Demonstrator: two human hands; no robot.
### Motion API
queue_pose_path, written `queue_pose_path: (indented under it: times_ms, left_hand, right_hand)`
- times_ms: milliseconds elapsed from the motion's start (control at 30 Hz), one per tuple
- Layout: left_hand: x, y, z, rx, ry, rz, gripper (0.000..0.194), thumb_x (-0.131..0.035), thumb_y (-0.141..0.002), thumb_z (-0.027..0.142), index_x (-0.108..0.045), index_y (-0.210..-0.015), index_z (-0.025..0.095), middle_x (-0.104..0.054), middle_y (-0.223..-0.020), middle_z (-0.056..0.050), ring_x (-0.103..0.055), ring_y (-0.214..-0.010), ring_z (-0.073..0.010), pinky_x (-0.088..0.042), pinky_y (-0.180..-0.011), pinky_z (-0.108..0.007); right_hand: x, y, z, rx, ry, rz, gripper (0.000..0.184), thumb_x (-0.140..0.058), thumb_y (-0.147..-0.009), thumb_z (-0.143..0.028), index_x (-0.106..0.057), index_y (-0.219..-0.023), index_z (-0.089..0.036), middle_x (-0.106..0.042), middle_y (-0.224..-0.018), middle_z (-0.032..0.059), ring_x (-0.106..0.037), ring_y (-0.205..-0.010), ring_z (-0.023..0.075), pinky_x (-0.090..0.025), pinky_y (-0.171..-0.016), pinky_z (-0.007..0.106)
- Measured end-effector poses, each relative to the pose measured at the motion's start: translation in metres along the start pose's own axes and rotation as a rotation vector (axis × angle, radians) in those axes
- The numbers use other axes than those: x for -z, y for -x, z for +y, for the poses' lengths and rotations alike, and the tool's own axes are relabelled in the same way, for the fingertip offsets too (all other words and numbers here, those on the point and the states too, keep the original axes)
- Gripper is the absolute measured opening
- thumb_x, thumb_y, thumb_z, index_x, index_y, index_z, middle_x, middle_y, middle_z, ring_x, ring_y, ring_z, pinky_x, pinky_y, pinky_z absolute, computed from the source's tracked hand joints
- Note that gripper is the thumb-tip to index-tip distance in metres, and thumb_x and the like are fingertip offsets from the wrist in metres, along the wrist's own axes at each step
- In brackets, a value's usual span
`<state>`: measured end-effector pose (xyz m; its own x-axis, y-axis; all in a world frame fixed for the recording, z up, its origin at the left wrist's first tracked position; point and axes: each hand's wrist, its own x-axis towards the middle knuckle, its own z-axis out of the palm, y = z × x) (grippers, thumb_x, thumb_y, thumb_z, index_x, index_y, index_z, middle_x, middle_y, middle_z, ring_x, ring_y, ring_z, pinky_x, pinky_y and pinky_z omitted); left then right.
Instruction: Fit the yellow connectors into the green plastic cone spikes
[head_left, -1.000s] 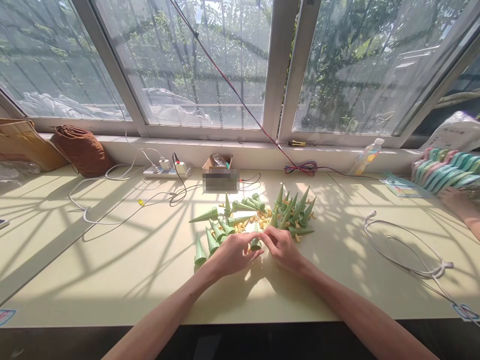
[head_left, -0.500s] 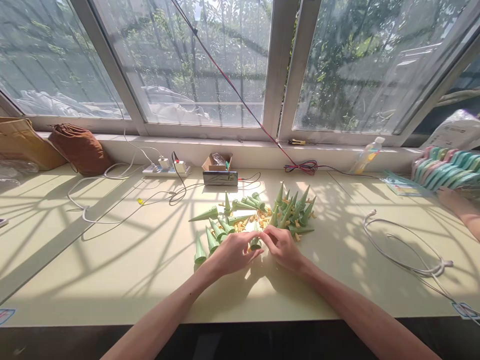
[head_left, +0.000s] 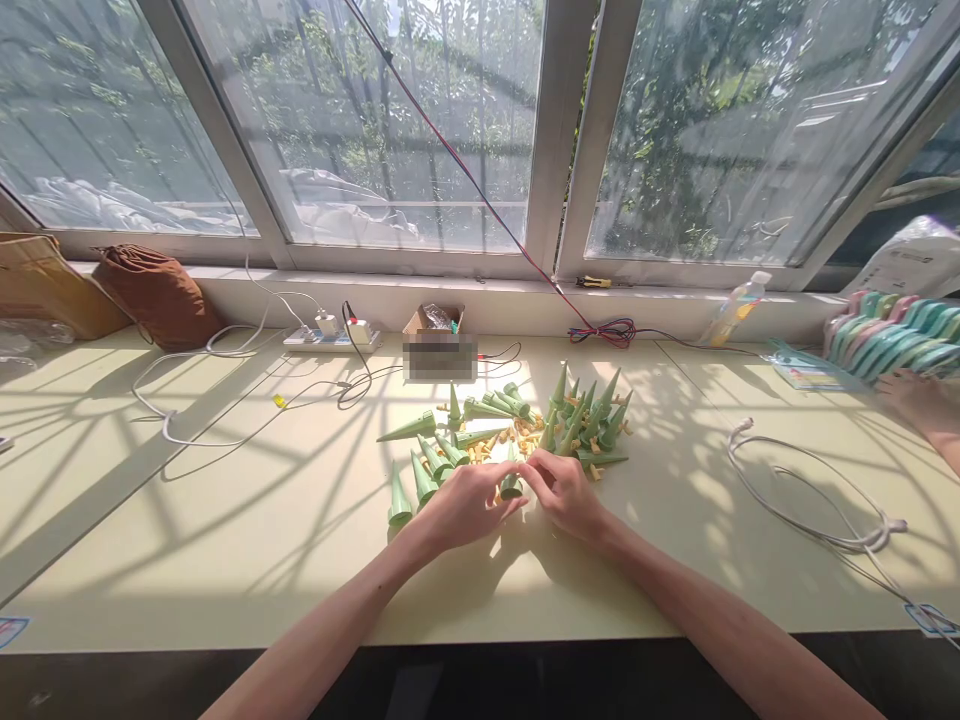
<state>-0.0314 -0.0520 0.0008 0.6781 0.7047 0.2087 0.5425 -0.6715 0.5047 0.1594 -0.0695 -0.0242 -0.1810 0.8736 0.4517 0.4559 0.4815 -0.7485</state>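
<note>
Both my hands meet at the near side of a pile of hollow green plastic cones and small yellow-orange plastic pieces (head_left: 529,432). My left hand (head_left: 469,505) curls its thumb and index finger around a green cone (head_left: 511,488), its wide end toward me. The fingertips of my right hand (head_left: 566,492) are closed against my left fingertips, beside that cone; whatever they pinch is hidden. Loose cones (head_left: 400,500) lie and stand to the left. On the right, a cluster of upright cones (head_left: 589,415) has yellow pieces attached.
Behind the pile are a small cardboard box (head_left: 427,318) and a blurred-out object. A power strip (head_left: 330,342) with cables and a brown bag (head_left: 157,295) are at left. Rightward lie a coiled grey cable (head_left: 806,500), a bottle (head_left: 739,305), and another person's hand (head_left: 911,395) near pastel hangers (head_left: 892,340).
My hands hold nearly the same pose at the same place. The other person's hand at far right has shifted slightly.
</note>
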Motion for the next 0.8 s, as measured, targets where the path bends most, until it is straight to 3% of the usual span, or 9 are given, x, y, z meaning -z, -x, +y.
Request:
queue_pose_path:
  times_ms: [800]
  left_hand:
    - [0.0031, -0.0006, 0.003, 0.006, -0.023, -0.003, 0.026, -0.062, -0.089, 0.029, -0.063, -0.114, 0.021, -0.069, -0.077, -0.001, -0.063, -0.062, -0.0155, -0.048, -0.059, -0.025]
  right_hand:
    - [0.0005, 0.0002, 0.0012, 0.009, 0.008, -0.013, 0.032, -0.047, -0.097, -0.03, -0.049, -0.067, -0.018, -0.045, -0.06, -0.0031, -0.037, -0.053, 0.0098, -0.028, -0.052, 0.026]
